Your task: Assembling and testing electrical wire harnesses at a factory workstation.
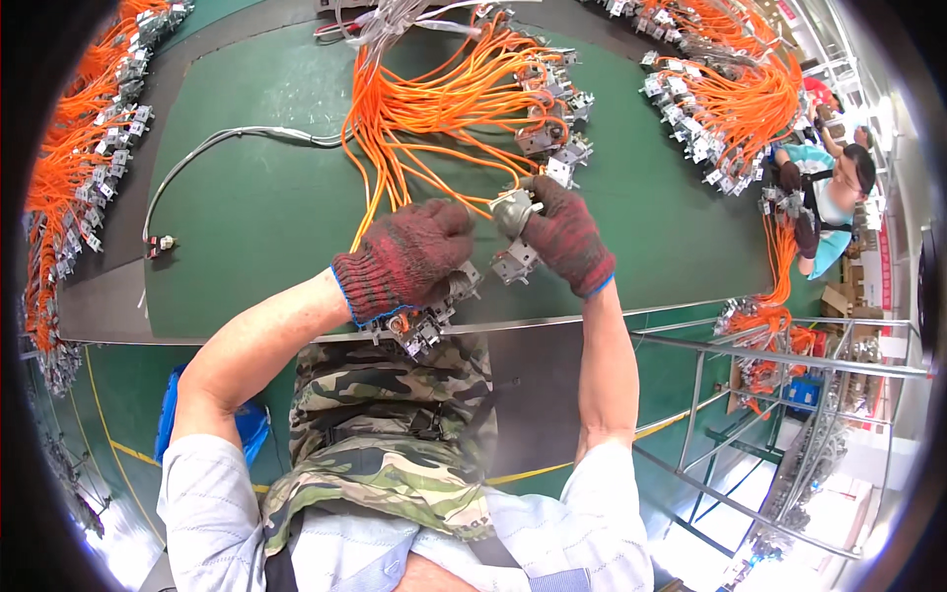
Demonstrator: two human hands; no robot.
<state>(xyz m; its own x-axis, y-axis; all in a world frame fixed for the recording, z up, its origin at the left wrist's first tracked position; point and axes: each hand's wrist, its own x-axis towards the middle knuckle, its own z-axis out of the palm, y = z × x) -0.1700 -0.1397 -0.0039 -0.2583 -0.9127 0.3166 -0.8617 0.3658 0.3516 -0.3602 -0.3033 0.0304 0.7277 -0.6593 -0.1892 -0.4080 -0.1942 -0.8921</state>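
My left hand (409, 259), in a dark red knitted work glove, is closed over a strand of orange cables (367, 212) near the table's front edge. Below that palm hangs a cluster of small metal fittings (424, 331), partly hidden by the glove. My right hand (570, 242), gloved alike, pinches a rounded silvery metal fitting (512, 211) on the end of an orange cable. A second boxy metal fitting (515, 262) hangs just under it. Beyond both hands, the main orange cable bundle (434, 104) fans out to more metal fittings (552, 123).
A grey cable (227, 138) with a small connector curves across the green tabletop (266, 89). More orange cable bundles lie at the left (69, 178) and far right (740, 104). Another person (829, 202) works at the right, beyond a metal frame rack (779, 360). A blue bag (252, 429) is below the table.
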